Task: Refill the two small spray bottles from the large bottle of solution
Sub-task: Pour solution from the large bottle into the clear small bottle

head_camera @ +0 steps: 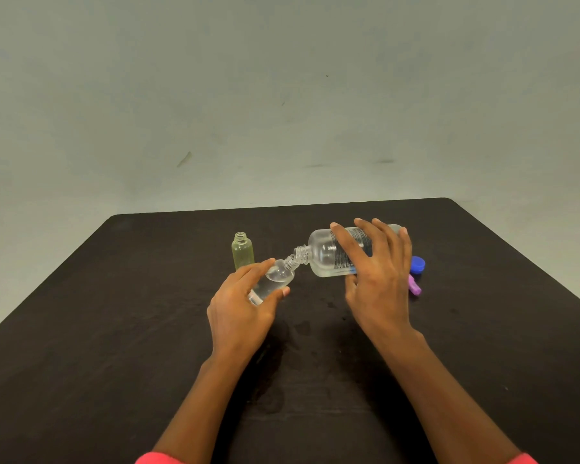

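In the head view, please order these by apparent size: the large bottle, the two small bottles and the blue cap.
1. large bottle
2 and 3. yellowish small bottle and clear small bottle: they look alike, and the left hand hides part of the tilted clear one, so I do not rank them.
4. blue cap

1 large clear bottle (322, 257): uncapped, printed label, tipped almost horizontal, neck pointing left and slightly down, clear liquid pooled along its lower side.
2 small bottles, both uncapped: small clear bottle (277, 276) tilted, mouth meeting the large one's mouth, partly filled; small yellowish bottle (242, 251) upright, just far-left of it.
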The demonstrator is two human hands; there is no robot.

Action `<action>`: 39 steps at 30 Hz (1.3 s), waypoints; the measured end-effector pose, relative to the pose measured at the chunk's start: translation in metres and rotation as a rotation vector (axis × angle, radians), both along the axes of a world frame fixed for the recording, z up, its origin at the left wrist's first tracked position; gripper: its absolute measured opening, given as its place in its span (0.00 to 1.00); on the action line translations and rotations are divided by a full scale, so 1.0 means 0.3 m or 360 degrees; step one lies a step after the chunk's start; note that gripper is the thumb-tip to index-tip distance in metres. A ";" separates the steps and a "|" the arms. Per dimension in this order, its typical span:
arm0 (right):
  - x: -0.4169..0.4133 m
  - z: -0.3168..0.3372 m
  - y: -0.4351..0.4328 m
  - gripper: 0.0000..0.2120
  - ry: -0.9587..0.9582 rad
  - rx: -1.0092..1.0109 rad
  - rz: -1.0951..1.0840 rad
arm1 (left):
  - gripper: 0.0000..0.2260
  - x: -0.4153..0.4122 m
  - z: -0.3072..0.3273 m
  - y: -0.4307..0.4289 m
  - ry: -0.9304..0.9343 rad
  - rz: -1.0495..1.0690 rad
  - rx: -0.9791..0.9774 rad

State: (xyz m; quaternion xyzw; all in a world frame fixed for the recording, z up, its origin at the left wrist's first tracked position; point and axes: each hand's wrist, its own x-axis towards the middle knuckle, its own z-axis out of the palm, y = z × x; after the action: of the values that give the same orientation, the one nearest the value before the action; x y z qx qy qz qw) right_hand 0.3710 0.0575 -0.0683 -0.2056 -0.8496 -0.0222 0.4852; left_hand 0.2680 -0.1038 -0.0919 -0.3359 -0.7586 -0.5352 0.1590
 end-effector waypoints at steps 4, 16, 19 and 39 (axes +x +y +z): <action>-0.001 0.000 -0.001 0.39 0.0007 0.0006 -0.0001 | 0.21 0.001 0.000 -0.002 0.0010 -0.0002 -0.0002; -0.002 -0.002 0.000 0.39 0.0001 0.0014 -0.0002 | 0.21 0.000 0.000 -0.001 0.0026 -0.0009 -0.0009; -0.003 -0.002 0.001 0.39 0.0008 0.0017 0.0001 | 0.21 -0.001 0.000 -0.003 0.0033 -0.0006 -0.0019; -0.002 0.000 0.000 0.39 0.0031 0.0019 0.0003 | 0.21 -0.003 -0.003 -0.001 0.0041 0.0006 0.0002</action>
State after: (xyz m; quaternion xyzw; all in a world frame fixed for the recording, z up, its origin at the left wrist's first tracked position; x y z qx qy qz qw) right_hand 0.3704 0.0574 -0.0685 -0.2022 -0.8448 -0.0248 0.4947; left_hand 0.2672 -0.1042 -0.0927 -0.3411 -0.7568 -0.5311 0.1699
